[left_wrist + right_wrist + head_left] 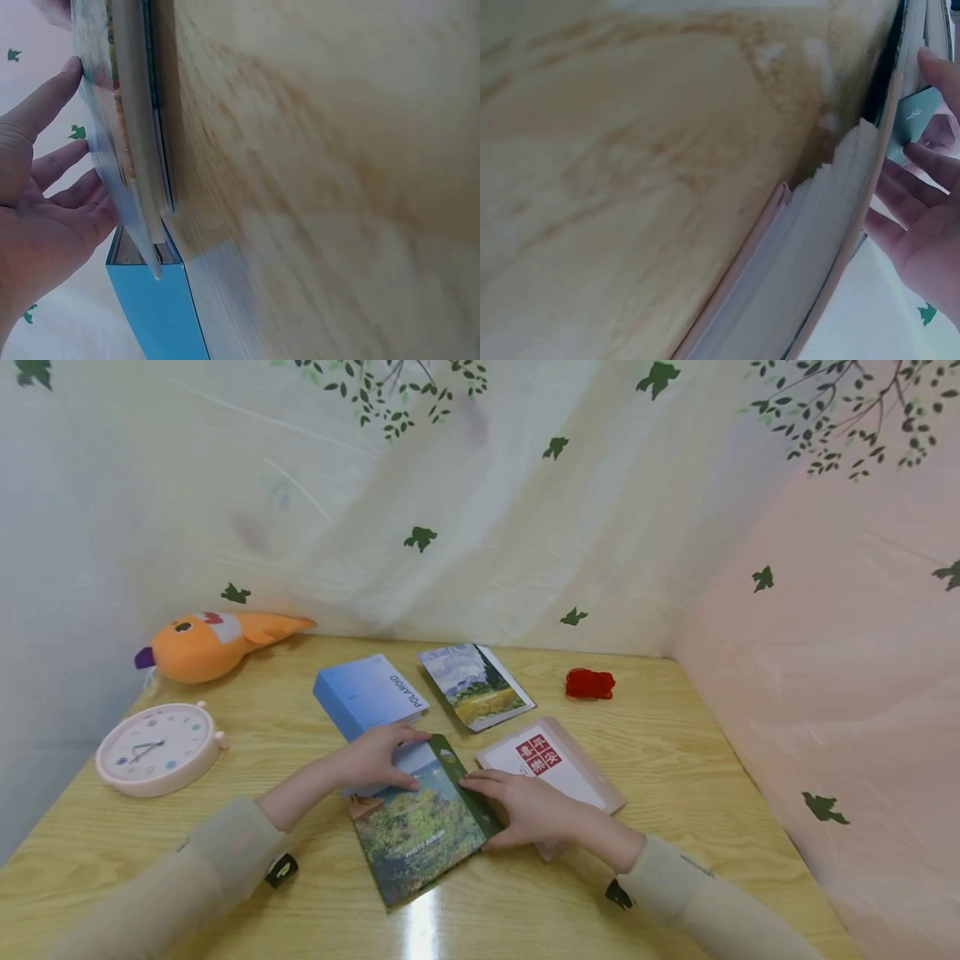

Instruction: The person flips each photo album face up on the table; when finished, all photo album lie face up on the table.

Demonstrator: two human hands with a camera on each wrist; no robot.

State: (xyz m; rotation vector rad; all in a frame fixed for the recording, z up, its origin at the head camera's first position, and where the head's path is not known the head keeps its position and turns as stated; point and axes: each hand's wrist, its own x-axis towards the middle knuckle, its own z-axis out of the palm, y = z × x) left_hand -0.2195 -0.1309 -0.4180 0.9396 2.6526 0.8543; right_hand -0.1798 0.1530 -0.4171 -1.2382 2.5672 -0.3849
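Photo album (427, 827) lies aslant on the bench (315, 910), its far-left part overlapping the blue POLAROID album (371, 689), white-and-pink book (577, 768) just to its right. Left hand (375, 760) rests on it, grip spread. Right hand (536, 810) touches its green band (453, 768), fingertips and thumb apart; cannot tell whether that grip pinches.

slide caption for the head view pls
Left hand and right hand touch a photo album; a red bundle lies beyond.

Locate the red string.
In the head view, the red string lies toward the back right of the table, right of the landscape book and beyond the pink book.
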